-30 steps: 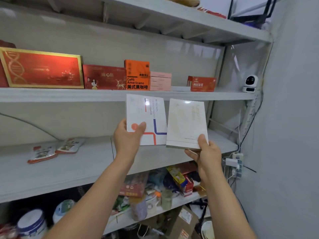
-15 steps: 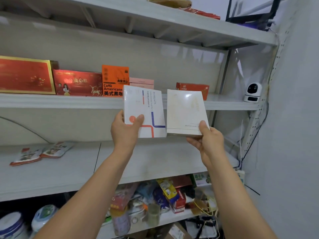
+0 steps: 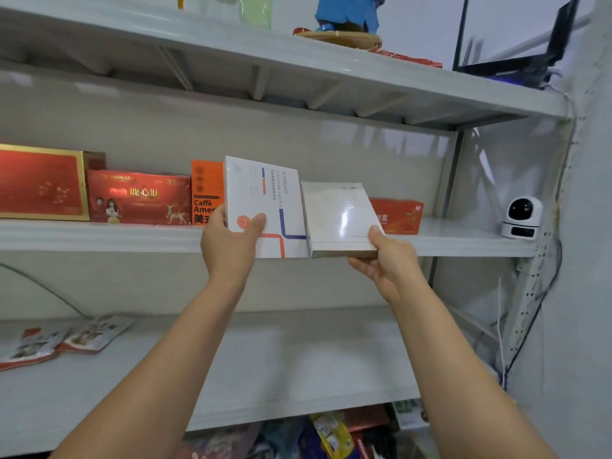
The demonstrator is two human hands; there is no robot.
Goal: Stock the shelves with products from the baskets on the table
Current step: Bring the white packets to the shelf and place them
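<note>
Two boxes hover at the shelf [image 3: 463,241]: left hand [image 3: 228,248] pinches the white box [image 3: 265,193], right hand [image 3: 389,265] the beige box [image 3: 334,213]; best slid in level.

one head-worn view, close to the middle shelf [image 3: 99,236], looking forward and slightly up at it

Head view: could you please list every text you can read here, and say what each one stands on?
"Caffè Amer", cut off: orange box.
"鹿心肽": red box.
"WHITENING ESSENCE", sideways: white box in the left hand; its brand line is blurred.
"浆", the rest hidden: small red box.
Beige box in the right hand: print too faint.
Gold-framed box, pouches: too blurred.
</note>
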